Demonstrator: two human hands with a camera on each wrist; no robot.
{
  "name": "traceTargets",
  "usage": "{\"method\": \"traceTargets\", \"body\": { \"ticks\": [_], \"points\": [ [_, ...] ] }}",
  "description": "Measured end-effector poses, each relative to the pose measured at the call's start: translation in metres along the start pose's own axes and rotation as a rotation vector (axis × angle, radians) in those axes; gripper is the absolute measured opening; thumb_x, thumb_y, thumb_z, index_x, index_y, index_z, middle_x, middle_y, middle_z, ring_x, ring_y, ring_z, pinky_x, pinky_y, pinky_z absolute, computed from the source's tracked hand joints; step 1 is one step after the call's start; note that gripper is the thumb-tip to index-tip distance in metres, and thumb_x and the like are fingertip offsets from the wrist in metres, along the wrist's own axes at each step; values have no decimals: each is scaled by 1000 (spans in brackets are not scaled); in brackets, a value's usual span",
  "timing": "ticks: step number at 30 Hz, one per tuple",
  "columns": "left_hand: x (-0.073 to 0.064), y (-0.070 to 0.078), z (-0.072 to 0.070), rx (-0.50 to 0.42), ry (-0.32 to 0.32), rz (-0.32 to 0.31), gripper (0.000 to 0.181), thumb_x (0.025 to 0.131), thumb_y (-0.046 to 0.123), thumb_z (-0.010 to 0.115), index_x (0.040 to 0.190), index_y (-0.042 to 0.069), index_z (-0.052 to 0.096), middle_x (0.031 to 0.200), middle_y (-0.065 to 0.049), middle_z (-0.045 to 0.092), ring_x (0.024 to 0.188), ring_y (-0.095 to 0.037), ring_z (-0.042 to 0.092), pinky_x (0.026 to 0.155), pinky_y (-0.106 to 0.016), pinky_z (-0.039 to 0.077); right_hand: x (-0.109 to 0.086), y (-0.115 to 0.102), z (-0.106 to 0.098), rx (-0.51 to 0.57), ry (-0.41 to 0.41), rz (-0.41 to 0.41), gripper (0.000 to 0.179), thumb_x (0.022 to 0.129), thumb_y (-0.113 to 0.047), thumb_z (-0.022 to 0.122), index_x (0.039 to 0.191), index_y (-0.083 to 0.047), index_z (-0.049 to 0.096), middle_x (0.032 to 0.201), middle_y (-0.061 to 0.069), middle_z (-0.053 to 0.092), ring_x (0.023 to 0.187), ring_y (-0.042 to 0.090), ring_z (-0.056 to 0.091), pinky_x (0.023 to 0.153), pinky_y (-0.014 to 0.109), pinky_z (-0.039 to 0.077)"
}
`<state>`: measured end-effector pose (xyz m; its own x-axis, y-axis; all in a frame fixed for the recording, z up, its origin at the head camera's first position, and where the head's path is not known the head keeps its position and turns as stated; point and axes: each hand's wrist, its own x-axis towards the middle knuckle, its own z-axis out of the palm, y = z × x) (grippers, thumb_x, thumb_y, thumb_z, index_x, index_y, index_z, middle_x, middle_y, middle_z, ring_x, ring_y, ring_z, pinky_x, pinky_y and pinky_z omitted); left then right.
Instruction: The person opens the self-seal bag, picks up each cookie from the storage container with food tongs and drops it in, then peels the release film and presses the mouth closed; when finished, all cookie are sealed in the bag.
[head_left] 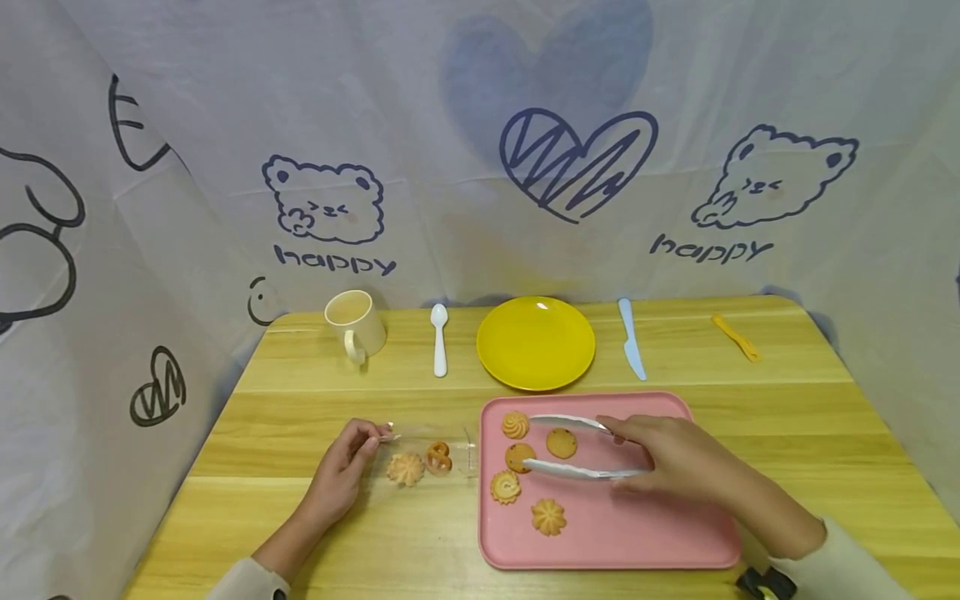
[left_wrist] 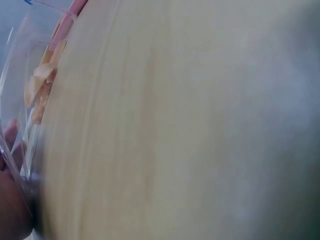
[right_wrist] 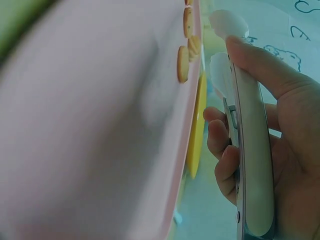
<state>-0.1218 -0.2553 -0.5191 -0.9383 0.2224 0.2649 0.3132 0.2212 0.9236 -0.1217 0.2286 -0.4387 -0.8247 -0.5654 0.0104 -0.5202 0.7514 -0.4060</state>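
In the head view my left hand (head_left: 339,473) pinches the edge of a clear plastic bag (head_left: 452,435) between thumb and fingers. A flower-shaped cookie (head_left: 406,470) and a pretzel-shaped cookie (head_left: 438,457) lie inside it. My right hand (head_left: 675,457) grips a pair of tongs (head_left: 573,472), their arms spread apart over the pink tray (head_left: 637,542). No cookie is between the tong tips. Near the tips are a swirl cookie (head_left: 515,425) and two round dotted cookies (head_left: 562,443). A ring-shaped cookie (head_left: 506,487) and another flower-shaped cookie (head_left: 549,517) lie closer to me.
Behind the tray sits a yellow plate (head_left: 536,343). To its left are a white spoon (head_left: 439,340) and a cream mug (head_left: 356,325); to its right lie a light blue knife (head_left: 632,340) and a small orange utensil (head_left: 737,337). A printed curtain (head_left: 450,225) hangs behind the wooden table (head_left: 405,550).
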Motion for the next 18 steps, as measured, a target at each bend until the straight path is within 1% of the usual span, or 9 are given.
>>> {"method": "traceTargets", "body": {
  "ticks": [5,8,12,18],
  "points": [
    [0,1,-1,11,-11,7,12,110,2,43,107,-5,52,117,-27,61,128,-12,58,108,-13,43,-14,10,2,-21,25,17,77,81,-51,86,145,-16,61,116,-7,72,101,11,66,86,39,58],
    [0,0,-1,13,-19,9,12,110,3,43,108,-5,52,117,-27,61,128,-12,57,108,-13,43,-19,15,3,-25,21,36,78,80,-53,86,144,-16,61,118,-6,72,99,9,64,86,38,58],
    [0,-1,-2,10,-24,4,12,110,3,43,108,-5,52,119,-26,61,128,-12,57,107,-13,43,-22,18,3,-14,6,65,80,79,-56,85,145,-16,61,123,-5,71,101,9,64,89,41,58],
    [0,0,-2,7,-27,-3,12,110,4,44,108,-4,52,120,-26,61,127,-13,58,106,-13,44,-20,20,3,3,-13,88,82,80,-61,83,145,-16,60,124,-4,71,102,11,64,90,44,57]
  ]
}}
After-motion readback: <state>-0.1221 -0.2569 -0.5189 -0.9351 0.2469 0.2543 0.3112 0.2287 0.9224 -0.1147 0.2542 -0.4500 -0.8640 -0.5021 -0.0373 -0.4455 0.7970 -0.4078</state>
